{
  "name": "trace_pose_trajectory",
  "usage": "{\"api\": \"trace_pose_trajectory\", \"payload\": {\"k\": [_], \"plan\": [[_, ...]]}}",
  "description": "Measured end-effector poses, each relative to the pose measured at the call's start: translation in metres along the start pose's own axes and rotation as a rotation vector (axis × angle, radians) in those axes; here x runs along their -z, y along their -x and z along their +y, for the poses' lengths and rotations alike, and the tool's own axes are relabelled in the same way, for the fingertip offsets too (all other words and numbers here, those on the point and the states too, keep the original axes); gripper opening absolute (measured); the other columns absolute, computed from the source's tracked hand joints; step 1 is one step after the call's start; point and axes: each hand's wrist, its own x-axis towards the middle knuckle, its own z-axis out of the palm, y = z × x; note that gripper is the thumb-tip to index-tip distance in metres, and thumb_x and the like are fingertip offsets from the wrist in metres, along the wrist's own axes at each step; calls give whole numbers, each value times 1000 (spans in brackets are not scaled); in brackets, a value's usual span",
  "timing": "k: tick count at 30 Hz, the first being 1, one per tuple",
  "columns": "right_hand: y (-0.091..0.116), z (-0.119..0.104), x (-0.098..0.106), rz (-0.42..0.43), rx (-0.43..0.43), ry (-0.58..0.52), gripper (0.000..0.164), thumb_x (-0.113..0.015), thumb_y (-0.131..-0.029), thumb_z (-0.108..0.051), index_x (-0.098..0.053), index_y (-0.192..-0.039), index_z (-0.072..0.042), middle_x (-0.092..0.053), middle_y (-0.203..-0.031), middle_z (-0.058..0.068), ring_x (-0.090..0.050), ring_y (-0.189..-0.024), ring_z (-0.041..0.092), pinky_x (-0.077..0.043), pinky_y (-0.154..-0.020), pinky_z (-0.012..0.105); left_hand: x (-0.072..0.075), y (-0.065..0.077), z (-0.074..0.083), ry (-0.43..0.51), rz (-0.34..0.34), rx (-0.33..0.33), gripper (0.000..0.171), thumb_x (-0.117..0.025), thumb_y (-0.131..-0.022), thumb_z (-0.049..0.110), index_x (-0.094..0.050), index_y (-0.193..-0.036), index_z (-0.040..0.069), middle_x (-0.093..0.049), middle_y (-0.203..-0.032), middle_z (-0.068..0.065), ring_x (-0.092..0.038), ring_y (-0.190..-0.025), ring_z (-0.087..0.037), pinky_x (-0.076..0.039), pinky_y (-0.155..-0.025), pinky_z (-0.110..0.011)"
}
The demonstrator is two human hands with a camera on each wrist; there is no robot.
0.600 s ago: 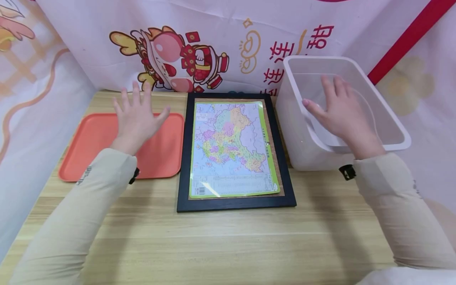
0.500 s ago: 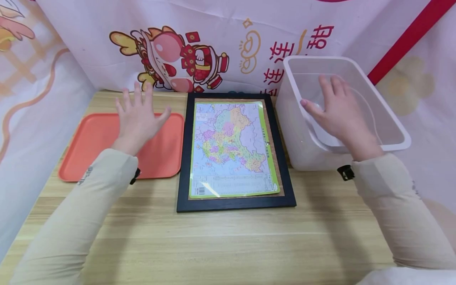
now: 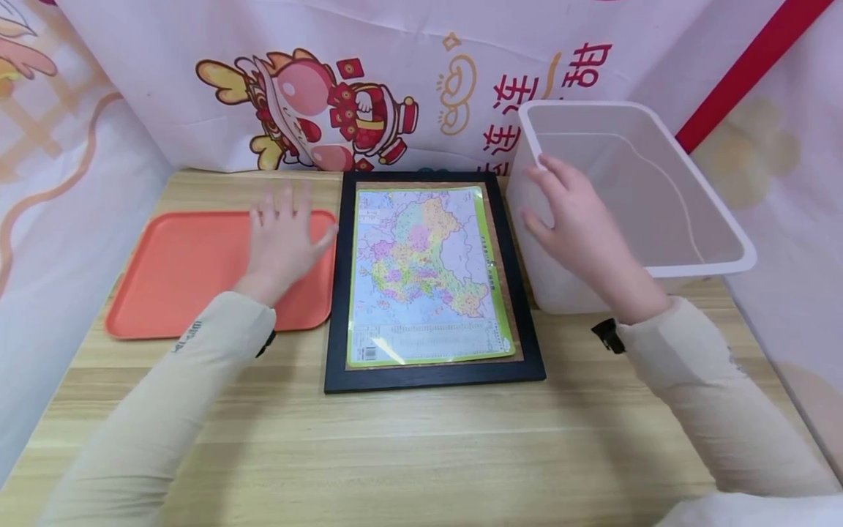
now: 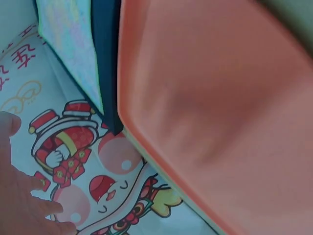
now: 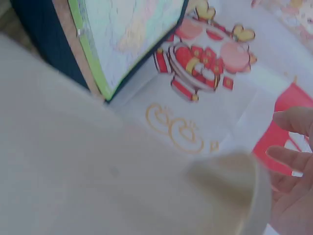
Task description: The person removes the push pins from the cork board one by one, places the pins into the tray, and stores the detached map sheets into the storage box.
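Clock read from the wearer's side, 12 at the far cloth (image 3: 395,44). Wood-pattern table (image 3: 435,454) carries everything. Biggest thing on it: pale plastic bin (image 3: 546,278), lidless, at about 2 o'clock from the picture frame, walls upright. Black picture frame (image 3: 435,378) lies flat mid-table, long axis running roughly 12 to 6, its far edge close to the cloth. Coral tray (image 3: 184,271) at 9 o'clock from the frame, just beside it. Within the frame border, a map (image 3: 421,271), glossy, green-edged, title down its 3 o'clock side, glare near 7. Hands are the smallest. Left hand (image 3: 283,245) over the tray, fingers spread, holding nothing; frame lies toward its 3 to 4 o'clock. Right hand (image 3: 582,227) by the bin's near-frame rim, thumb apart from lightly bent fingers, nothing between them; frame lies toward its 8 o'clock. So the frame sits between the two, one long side facing each. Left looks the nearer, thumb close to the 9 o'clock border. Both hands blur in the head view; height above tray and rim, and any contact, hard to judge.
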Motion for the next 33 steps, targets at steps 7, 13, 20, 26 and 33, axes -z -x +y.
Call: {"api": "trace_pose_trajectory", "payload": {"k": [7,13,20,26,33], "plan": [[7,-13,-27,-11,136,14,44,-65,-89,-10,-53,-130,3,-47,-141,25,-46,-130,40,-38,-109,51,-23,1,3,-29,-3,-64,81,-42,-94,56,-14,-154,9,-8,-160,-22,-5,-145,-48,-6,-116,-64],[10,-12,-50,-92,82,-60,45,-64,-89,-7,-53,-131,3,-47,-140,24,-47,-128,38,-41,-107,49,-37,4,8,-49,-56,-108,82,-47,-93,54,-14,-154,10,-9,-160,-21,-4,-146,-47,-7,-116,-64],[11,-4,-76,-191,-65,-121,45,-61,-91,-9,-50,-134,-1,-47,-141,20,-48,-130,34,-45,-105,45,-49,5,11,-95,-132,-153,84,-43,-94,57,-6,-155,12,-6,-161,-20,-4,-146,-48,-6,-117,-63],[10,6,-91,-212,-170,-179,47,-60,-91,-3,-48,-135,1,-49,-138,22,-52,-126,34,-48,-100,44,-54,5,13,-106,-186,-197,81,-40,-95,58,-7,-155,14,-4,-162,-18,-4,-146,-48,-6,-117,-63],[12,24,-109,-199,-230,-203,45,-58,-91,-1,-49,-134,3,-57,-129,23,-60,-114,34,-54,-90,44,-60,5,14,-110,-247,-256,79,-37,-96,58,-7,-155,15,-3,-162,-17,-4,-147,-45,-7,-118,-62]]}}
